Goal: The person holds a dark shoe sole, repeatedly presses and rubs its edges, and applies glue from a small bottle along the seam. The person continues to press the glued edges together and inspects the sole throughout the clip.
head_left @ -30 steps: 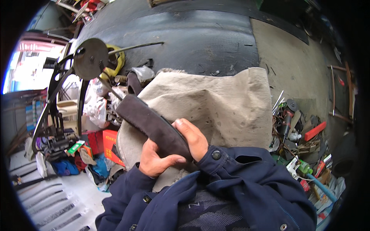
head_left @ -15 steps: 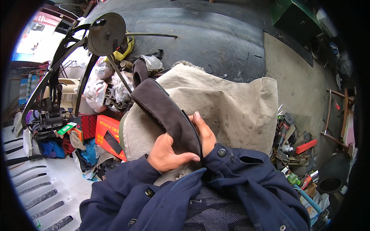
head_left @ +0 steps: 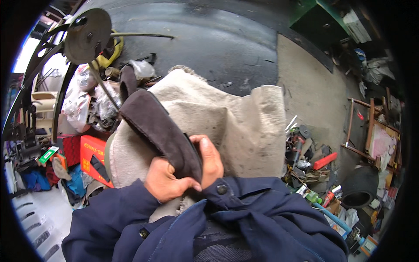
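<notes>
A dark brown suede shoe [head_left: 161, 131] lies slanted over my lap, its black sole edge along the upper right side. My left hand [head_left: 168, 180] is closed around its near end from the left, thumb pointing right across it. On the opposite side my right hand [head_left: 211, 160] grips the same end, fingers pressed along the sole edge and partly hidden behind the shoe. Beneath it a beige canvas cloth [head_left: 257, 135] covers my lap. Just past the shoe's far end is another dark brown suede piece [head_left: 128, 82], only partly visible.
A black hand-cranked machine with a round wheel [head_left: 88, 36] stands at the far left. Plastic bags [head_left: 76, 109] and a red box [head_left: 94, 159] lie left of my lap. At right are heaped tools and scraps [head_left: 305, 161], a black cylinder [head_left: 360, 187] and a wooden frame [head_left: 371, 122].
The whole view has shifted, so the machine, cloth, shoe and hands now appear farther left. Both hands keep hold of the shoe's near end, with little change in grip.
</notes>
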The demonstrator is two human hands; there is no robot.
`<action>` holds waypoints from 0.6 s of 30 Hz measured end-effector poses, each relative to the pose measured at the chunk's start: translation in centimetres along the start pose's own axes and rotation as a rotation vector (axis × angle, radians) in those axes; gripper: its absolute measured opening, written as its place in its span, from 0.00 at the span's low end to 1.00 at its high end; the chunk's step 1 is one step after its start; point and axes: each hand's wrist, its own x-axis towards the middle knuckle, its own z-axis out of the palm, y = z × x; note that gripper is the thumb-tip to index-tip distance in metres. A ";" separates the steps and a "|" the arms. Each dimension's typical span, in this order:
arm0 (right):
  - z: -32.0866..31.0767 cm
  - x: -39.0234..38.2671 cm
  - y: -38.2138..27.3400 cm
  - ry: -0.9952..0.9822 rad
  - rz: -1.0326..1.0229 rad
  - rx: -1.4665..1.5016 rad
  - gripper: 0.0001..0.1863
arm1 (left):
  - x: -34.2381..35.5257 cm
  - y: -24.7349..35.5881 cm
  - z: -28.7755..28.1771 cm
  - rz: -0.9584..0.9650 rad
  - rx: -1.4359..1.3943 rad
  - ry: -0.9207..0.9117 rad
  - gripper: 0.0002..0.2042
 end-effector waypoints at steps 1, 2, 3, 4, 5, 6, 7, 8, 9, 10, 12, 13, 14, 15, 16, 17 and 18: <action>0.0 0.0 -0.2 -0.002 -0.003 -0.009 0.24 | 0.3 0.0 0.0 0.002 0.024 0.009 0.11; 0.1 0.1 -0.4 -0.013 -0.014 -0.016 0.24 | 0.4 0.2 -0.1 0.002 0.031 -0.011 0.11; 0.2 0.3 -0.7 -0.027 -0.073 -0.046 0.24 | 0.5 0.4 -0.1 0.003 0.012 -0.016 0.12; 0.2 0.3 -1.0 -0.035 -0.101 -0.046 0.24 | 0.5 0.6 0.0 0.009 -0.020 -0.023 0.12; 0.3 0.4 -1.2 -0.068 -0.114 -0.026 0.23 | 0.4 0.9 0.1 -0.019 -0.072 -0.028 0.14; 0.4 0.4 -1.5 -0.087 -0.125 -0.012 0.23 | 0.2 1.1 0.1 -0.040 -0.083 -0.041 0.15; 0.2 0.3 -1.7 -0.125 -0.148 -0.028 0.22 | 0.1 1.3 0.1 -0.059 -0.120 -0.033 0.16; 0.0 0.3 -1.9 -0.166 -0.156 -0.056 0.23 | -0.1 1.5 0.2 -0.085 -0.142 -0.029 0.17; -0.2 0.3 -2.1 -0.216 -0.131 -0.033 0.26 | -0.1 1.6 0.3 -0.109 -0.178 -0.041 0.18; -0.5 0.2 -2.2 -0.258 -0.104 -0.019 0.29 | -0.1 1.6 0.2 -0.115 -0.166 -0.057 0.20; -0.6 0.0 -2.3 -0.251 -0.143 -0.009 0.32 | 0.0 1.6 0.3 -0.110 -0.174 -0.094 0.21; -0.8 -0.1 -2.4 -0.239 -0.168 -0.043 0.33 | 0.1 1.6 0.3 -0.126 -0.182 -0.104 0.21; -0.9 -0.1 -2.4 -0.223 -0.196 -0.075 0.34 | 0.2 1.6 0.4 -0.130 -0.194 -0.120 0.21; -0.9 -0.1 -2.3 -0.221 -0.195 -0.068 0.35 | 0.3 1.5 0.4 -0.131 -0.167 -0.129 0.21; -0.9 -0.2 -2.3 -0.224 -0.205 -0.066 0.33 | 0.4 1.5 0.5 -0.143 -0.144 -0.135 0.19; -0.9 -0.1 -2.2 -0.202 -0.230 -0.092 0.30 | 0.5 1.5 0.6 -0.158 -0.135 -0.113 0.18; -0.9 0.0 -2.1 -0.180 -0.265 -0.120 0.27 | 0.8 1.5 0.7 -0.165 -0.122 -0.101 0.17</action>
